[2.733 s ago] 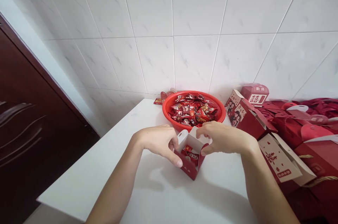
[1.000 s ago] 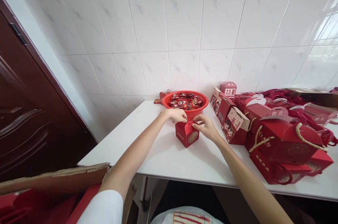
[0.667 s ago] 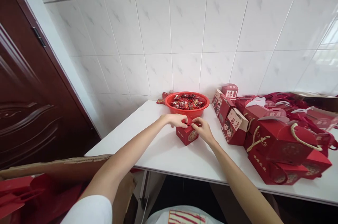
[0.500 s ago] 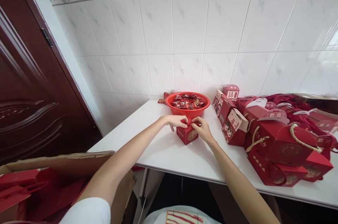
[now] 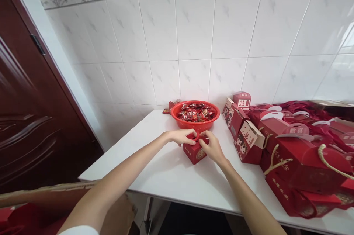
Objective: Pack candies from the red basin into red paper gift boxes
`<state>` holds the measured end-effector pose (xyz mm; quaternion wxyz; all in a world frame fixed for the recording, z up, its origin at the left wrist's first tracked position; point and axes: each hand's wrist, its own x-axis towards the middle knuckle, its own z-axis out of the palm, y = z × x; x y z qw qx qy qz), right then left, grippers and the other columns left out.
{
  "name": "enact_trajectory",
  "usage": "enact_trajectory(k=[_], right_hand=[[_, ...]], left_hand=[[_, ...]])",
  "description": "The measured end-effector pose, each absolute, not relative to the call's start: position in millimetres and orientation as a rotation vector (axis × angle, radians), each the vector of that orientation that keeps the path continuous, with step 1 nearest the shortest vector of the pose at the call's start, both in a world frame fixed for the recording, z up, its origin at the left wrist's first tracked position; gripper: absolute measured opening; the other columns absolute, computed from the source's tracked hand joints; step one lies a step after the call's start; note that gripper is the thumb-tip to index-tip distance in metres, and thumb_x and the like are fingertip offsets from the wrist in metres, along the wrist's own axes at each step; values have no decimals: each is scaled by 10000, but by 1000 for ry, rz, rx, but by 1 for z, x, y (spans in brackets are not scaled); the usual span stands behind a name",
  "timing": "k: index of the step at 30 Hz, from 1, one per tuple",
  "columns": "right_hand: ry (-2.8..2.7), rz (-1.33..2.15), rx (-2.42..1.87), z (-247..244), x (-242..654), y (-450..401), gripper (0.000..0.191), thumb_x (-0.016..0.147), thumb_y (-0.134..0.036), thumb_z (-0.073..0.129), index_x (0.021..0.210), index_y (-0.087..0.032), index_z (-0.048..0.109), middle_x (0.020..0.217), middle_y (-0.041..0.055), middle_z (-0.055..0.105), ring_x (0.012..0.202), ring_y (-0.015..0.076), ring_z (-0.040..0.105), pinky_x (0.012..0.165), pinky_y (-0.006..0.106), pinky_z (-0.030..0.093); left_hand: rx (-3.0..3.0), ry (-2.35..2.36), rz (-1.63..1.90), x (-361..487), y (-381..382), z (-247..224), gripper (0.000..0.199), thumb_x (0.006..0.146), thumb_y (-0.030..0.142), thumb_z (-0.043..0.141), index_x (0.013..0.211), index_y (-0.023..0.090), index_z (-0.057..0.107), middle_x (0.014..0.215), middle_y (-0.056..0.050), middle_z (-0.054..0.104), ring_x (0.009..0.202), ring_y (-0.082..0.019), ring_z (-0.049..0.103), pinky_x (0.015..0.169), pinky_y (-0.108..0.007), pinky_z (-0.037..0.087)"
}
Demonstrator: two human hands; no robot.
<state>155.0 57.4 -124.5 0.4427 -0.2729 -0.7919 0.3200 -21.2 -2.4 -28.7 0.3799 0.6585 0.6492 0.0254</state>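
A small red gift box point(image 5: 193, 154) with gold print stands upright on the white table point(image 5: 155, 165). My left hand point(image 5: 182, 137) is at its top from the left, fingers closed on the upper flaps. From the right, my right hand point(image 5: 212, 147) pinches the same flaps with thumb and fingers. A red loop-shaped tab shows between the two hands. Just behind the box sits a red plastic basket point(image 5: 193, 124) holding many red-wrapped sweets point(image 5: 195, 112). My fingers partly hide the box's top.
Several red gift boxes with rope handles point(image 5: 301, 157) are piled on the right. Cartoon-printed boxes point(image 5: 247, 141) stand nearer the middle. An open cardboard carton point(image 5: 49, 190) with red pieces is at lower left. A tiled wall point(image 5: 193, 35) rises behind the table.
The view has shifted, so the table and box sit a little lower in the picture. Both hands stay at the box's top, with the loop-shaped tab showing more clearly between them.
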Motion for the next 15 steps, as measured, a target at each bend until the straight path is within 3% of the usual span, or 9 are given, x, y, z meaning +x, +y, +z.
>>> enact_trajectory(k=[4, 9, 12, 15], right_hand=[[-1990, 755, -675, -119, 159, 47, 226, 895, -389, 513, 1004, -202, 577, 1045, 98, 661, 979, 246, 631, 866, 387, 499], [-2128, 714, -741, -115, 164, 33, 516, 849, -522, 635, 1251, -217, 527, 1264, 131, 604, 1158, 290, 587, 956, 419, 484], [-2255, 599, -842, -113, 162, 27, 662, 812, -530, 679, 1363, -220, 484, 1439, 183, 481, 1331, 360, 465, 1029, 502, 433], [-2325, 500, -956, -109, 160, 19, 665, 834, -521, 657, 1379, -173, 499, 1501, 238, 394, 1343, 408, 443, 1030, 549, 414]], left_hand=[[1877, 1586, 129, -28, 2, -36, 454, 883, 512, 561, 1233, 237, 466, 1202, -76, 617, 1015, -217, 604, 763, -302, 502], [1944, 1433, 427, -34, 3, -53, 488, 903, 423, 595, 1333, 235, 463, 1414, -96, 532, 1268, -242, 519, 1004, -348, 447], [1922, 1416, 465, -34, 0, -55, 442, 925, 430, 570, 1302, 210, 502, 1366, -100, 565, 1232, -238, 548, 980, -343, 465], [1955, 1416, 464, -33, -5, -53, 427, 944, 438, 538, 1285, 181, 531, 1324, -108, 581, 1184, -235, 571, 942, -337, 478]])
